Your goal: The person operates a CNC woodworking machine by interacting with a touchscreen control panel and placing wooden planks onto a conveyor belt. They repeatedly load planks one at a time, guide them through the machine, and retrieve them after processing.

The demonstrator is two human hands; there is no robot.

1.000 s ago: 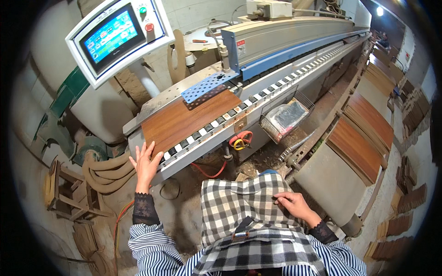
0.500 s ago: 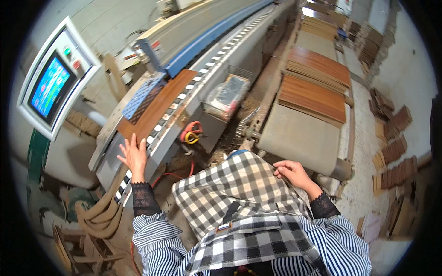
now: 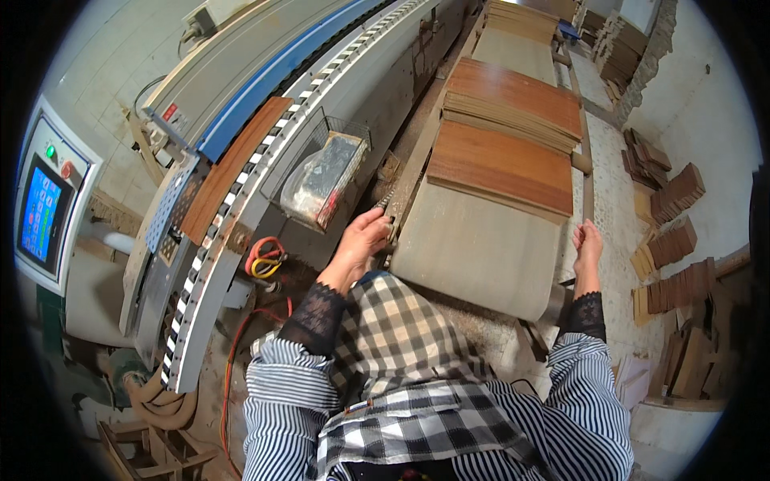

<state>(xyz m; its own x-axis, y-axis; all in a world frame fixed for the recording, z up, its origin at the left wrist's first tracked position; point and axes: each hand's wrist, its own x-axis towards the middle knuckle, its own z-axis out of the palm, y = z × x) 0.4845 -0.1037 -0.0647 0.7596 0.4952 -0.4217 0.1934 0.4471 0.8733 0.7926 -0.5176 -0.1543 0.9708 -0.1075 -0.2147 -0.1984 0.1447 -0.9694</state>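
My left hand [image 3: 361, 243] hovers off the near left corner of the conveyor belt [image 3: 479, 255], its fingers curled in and nothing seen in them. To the right of the belt, my right hand [image 3: 588, 247] is raised with bent fingers, also with nothing showing in it. Ahead of both lies a stack of reddish-brown wood-grain boards [image 3: 504, 164] on the belt. A second stack of similar boards [image 3: 513, 90] sits just behind it. On the left, a single wood-grain board [image 3: 233, 172] lies along the feed track of a long machine, away from my hands.
A control screen [image 3: 42, 210] stands at the far left. A wire basket [image 3: 325, 172] hangs on the machine's side, with red-and-yellow-handled scissors [image 3: 265, 258] below it. An orange hose [image 3: 230, 385] trails down to the floor. Strip-like pieces [image 3: 680, 284] are stacked along the right wall.
My left hand has left the board on the machine and swung right to the belt, its fingers closing. My right hand has moved right and forward. The view has turned right.
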